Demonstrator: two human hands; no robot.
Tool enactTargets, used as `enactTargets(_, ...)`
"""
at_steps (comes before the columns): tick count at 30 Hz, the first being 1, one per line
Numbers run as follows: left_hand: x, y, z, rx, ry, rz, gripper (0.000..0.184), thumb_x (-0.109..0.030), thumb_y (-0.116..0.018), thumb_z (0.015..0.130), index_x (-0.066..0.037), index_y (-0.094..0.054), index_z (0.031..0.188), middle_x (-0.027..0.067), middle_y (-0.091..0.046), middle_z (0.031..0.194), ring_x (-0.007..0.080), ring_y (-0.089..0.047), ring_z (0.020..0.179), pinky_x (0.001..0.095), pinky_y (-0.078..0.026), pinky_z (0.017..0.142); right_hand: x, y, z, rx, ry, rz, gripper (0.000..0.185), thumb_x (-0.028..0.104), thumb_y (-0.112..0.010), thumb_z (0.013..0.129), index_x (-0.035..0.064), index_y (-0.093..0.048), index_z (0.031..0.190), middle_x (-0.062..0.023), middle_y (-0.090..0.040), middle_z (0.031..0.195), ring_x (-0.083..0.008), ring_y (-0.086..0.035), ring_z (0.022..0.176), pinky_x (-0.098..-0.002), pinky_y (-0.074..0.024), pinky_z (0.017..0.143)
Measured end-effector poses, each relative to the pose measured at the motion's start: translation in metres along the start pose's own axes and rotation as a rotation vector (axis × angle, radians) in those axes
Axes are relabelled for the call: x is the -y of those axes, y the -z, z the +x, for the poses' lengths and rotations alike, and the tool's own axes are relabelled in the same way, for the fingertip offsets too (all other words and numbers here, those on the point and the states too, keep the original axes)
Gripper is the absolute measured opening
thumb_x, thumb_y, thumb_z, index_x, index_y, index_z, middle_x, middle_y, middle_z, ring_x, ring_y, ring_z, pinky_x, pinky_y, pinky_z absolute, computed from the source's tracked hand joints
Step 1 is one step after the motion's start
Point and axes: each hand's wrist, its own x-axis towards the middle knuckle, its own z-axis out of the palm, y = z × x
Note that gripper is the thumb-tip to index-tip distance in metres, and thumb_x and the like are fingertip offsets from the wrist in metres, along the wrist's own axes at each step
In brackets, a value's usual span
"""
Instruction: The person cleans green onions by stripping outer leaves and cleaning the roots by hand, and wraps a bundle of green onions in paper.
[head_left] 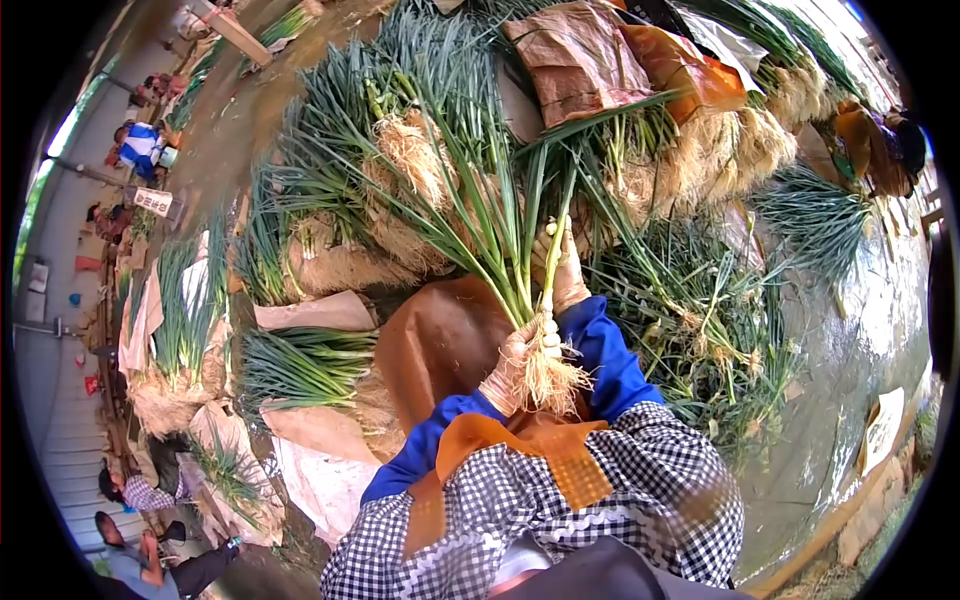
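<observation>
In the head view my left hand [508,372] is closed around the lower stems of a bunch of green garlic [512,262]. Pale stringy roots [552,384] and small white bulbs hang out beside that hand. The long leaves fan up and away from me. My right hand [566,268] is on the right side of the bunch, its fingers curled at a pale stalk [549,285]; the stalks partly hide them. Orange-brown sheeting [440,335] covers my lap behind the bunch.
Large leafy bundles [410,60] lie ahead, some with brown wrapping [580,60]. A loose heap of stalks [690,320] lies to the right, a wrapped bundle [310,365] to the left. Other people [140,150] are at the far left. Wet floor [850,330] shines at right.
</observation>
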Motion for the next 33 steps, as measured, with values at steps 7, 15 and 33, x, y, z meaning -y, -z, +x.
enactTargets(7, -0.003, 0.018, 0.002, -0.386, -0.128, 0.319, 0.013, -0.018, -0.048, 0.094, -0.008, -0.054, 0.097, 0.0002, -0.048, 0.067, 0.0111, -0.047, 0.055, 0.0236, -0.041, 0.045, -0.011, 0.032, -0.046, -0.062, -0.225, -0.460, 0.035, 0.038, -0.048, 0.093, 0.0116, -0.050, 0.069, 0.0049, -0.044, 0.058, -0.0087, -0.042, 0.052, -0.0273, -0.0326, 0.045)
enactTargets(15, -0.014, 0.033, 0.006, -0.332, -0.213, 0.431, 0.022, -0.016, -0.058, 0.090, -0.003, -0.063, 0.106, 0.0011, -0.060, 0.074, 0.0096, -0.055, 0.059, 0.0216, -0.046, 0.052, 0.110, 0.107, -0.128, -0.145, -0.595, -2.717, 0.049, 0.051, -0.044, 0.088, 0.0097, -0.067, 0.102, -0.0098, -0.068, 0.096, -0.0239, -0.066, 0.089, -0.0348, -0.0512, 0.074)
enactTargets(33, -0.018, 0.036, 0.017, -0.367, -0.222, 0.334, 0.015, -0.012, -0.056, 0.090, -0.001, -0.062, 0.098, 0.0025, -0.061, 0.075, 0.0119, -0.056, 0.061, 0.0220, -0.046, 0.052, 0.084, 0.025, -0.160, 0.736, -0.196, -2.492, 0.023, 0.036, -0.057, 0.082, 0.0149, -0.066, 0.081, -0.0102, -0.064, 0.073, -0.0249, -0.063, 0.068, -0.0360, -0.0492, 0.062)
